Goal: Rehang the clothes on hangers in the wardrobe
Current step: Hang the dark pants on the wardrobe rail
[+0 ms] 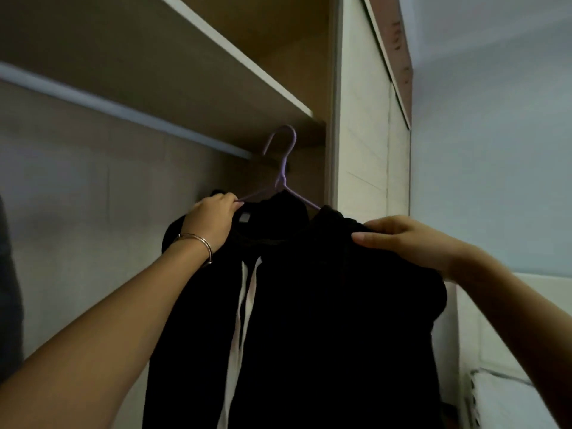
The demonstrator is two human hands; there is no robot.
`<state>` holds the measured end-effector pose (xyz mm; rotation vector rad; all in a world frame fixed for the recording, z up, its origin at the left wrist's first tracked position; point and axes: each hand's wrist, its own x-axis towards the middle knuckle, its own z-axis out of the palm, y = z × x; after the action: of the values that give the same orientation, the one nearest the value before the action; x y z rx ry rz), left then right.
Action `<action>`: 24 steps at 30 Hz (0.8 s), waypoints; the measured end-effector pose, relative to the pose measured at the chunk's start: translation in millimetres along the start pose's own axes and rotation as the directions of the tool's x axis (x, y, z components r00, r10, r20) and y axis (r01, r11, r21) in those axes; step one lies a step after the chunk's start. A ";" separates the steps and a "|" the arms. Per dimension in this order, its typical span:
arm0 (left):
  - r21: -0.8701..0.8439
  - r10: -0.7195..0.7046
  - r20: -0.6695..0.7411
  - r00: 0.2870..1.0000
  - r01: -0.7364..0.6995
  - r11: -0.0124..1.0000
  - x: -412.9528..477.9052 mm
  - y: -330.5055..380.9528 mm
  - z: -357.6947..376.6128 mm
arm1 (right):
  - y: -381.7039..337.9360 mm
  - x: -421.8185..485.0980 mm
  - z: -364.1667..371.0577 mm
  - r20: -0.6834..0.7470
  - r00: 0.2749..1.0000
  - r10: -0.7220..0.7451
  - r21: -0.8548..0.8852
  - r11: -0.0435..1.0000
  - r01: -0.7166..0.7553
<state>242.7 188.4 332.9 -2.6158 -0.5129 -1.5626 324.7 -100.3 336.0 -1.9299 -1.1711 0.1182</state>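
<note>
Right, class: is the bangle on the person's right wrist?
No, the silver bangle circles the left wrist, below the left hand gripping the purple hanger; the right hand, pinching the black garment, has a bare wrist.

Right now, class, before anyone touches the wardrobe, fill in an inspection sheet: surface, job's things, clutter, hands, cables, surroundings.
Surface: no worktop seen; a shelf sits above the rail.
Job's things: a black garment is draped on a purple hanger. The hook is up by the rail, but I cannot tell whether it is on it.
Clutter: dark cloth at the left edge; unclear what it is.
Hands: the left hand, with a bracelet on its wrist, grips the hanger's arm at the garment's shoulder. The right hand pinches the other shoulder.
Cables: nothing seen.
Surroundings: a white side panel and a pale wall on the right.
</note>
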 end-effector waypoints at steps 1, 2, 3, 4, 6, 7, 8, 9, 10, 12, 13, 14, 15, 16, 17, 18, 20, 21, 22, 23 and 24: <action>0.045 -0.031 0.002 1.000 0.031 0.999 10.5 -3.8 6.2 | 2.2 16.6 -5.3 0.015 1.000 -0.016 0.031 0.999 0.016; 0.083 -0.067 0.003 0.998 0.066 0.994 20.5 -7.7 11.2 | 4.2 32.8 -8.4 0.021 0.999 -0.033 0.057 0.998 0.031; 0.106 -0.107 0.001 0.994 0.106 0.989 29.6 -10.9 15.1 | 4.7 48.7 -9.2 0.031 0.998 -0.051 0.087 0.995 0.048; 0.111 -0.147 -0.007 0.989 0.147 0.983 37.4 -13.9 18.0 | 4.3 64.2 -8.8 0.039 0.997 -0.066 0.122 0.991 0.061; 0.070 -0.209 -0.045 0.977 0.211 0.975 48.2 -18.5 22.2 | 0.3 93.9 -4.5 0.035 0.996 -0.078 0.194 0.978 0.070; 0.027 -0.224 -0.067 0.972 0.226 0.974 51.8 -20.7 24.4 | -2.0 108.6 -1.8 0.025 0.997 -0.075 0.223 0.972 0.068; -0.020 -0.228 -0.083 0.970 0.227 0.974 54.0 -22.8 26.8 | -4.6 123.6 0.4 0.009 0.997 -0.074 0.241 0.968 0.069; -0.059 -0.225 -0.089 0.970 0.220 0.974 55.7 -24.2 29.2 | -8.5 137.7 1.9 -0.013 0.997 -0.073 0.254 0.964 0.074; -0.083 -0.215 -0.086 0.973 0.208 0.975 57.0 -24.7 31.4 | -13.2 151.6 2.6 -0.033 0.997 -0.069 0.265 0.961 0.076; -0.116 -0.195 -0.040 0.980 0.189 0.975 59.3 -25.9 37.2 | -26.5 176.8 3.8 -0.063 0.997 -0.052 0.293 0.954 0.068; -0.132 -0.185 0.006 0.983 0.184 0.974 60.9 -27.1 40.7 | -34.1 188.3 4.2 -0.075 0.996 -0.053 0.304 0.950 0.073; -0.141 -0.170 0.058 0.984 0.177 0.974 62.6 -29.7 45.0 | -40.8 200.7 4.4 -0.090 0.995 -0.049 0.307 0.949 0.074; -0.134 -0.151 0.111 0.982 0.166 0.977 65.8 -34.7 47.8 | -48.6 214.0 5.8 -0.103 0.994 -0.048 0.301 0.950 0.077; -0.125 -0.136 0.163 0.977 0.157 0.980 68.5 -38.1 50.3 | -53.4 224.7 4.9 -0.113 0.993 -0.046 0.281 0.957 0.076; -0.114 -0.131 0.207 0.970 0.157 0.981 71.8 -41.1 51.6 | -55.8 236.5 4.5 -0.125 0.991 -0.046 0.254 0.964 0.077; -0.104 -0.131 0.236 0.963 0.159 0.982 75.6 -45.9 53.1 | -57.7 250.1 5.2 -0.128 0.991 -0.047 0.227 0.971 0.075; -0.114 -0.139 0.282 0.949 0.177 0.978 86.0 -54.4 59.1 | -56.8 274.5 8.7 -0.129 0.991 -0.040 0.164 0.985 0.061; -0.131 -0.149 0.299 0.942 0.195 0.972 91.8 -58.3 63.2 | -55.1 287.6 11.2 -0.130 0.991 -0.040 0.136 0.989 0.058; -0.164 -0.165 0.318 0.934 0.226 0.960 98.1 -62.9 68.6 | -53.4 301.0 15.1 -0.130 0.991 -0.038 0.117 0.992 0.053; -0.209 -0.185 0.343 0.921 0.267 0.941 104.3 -66.8 74.7 | -51.5 314.4 19.0 -0.126 0.991 -0.040 0.104 0.993 0.053; -0.260 -0.207 0.381 0.901 0.319 0.911 109.9 -69.8 82.0 | -50.1 327.4 23.4 -0.125 0.991 -0.043 0.092 0.994 0.055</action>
<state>338.4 299.6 379.3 -3.2196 -0.7253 -1.3402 461.6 174.1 463.3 -1.7979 -1.1108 0.0283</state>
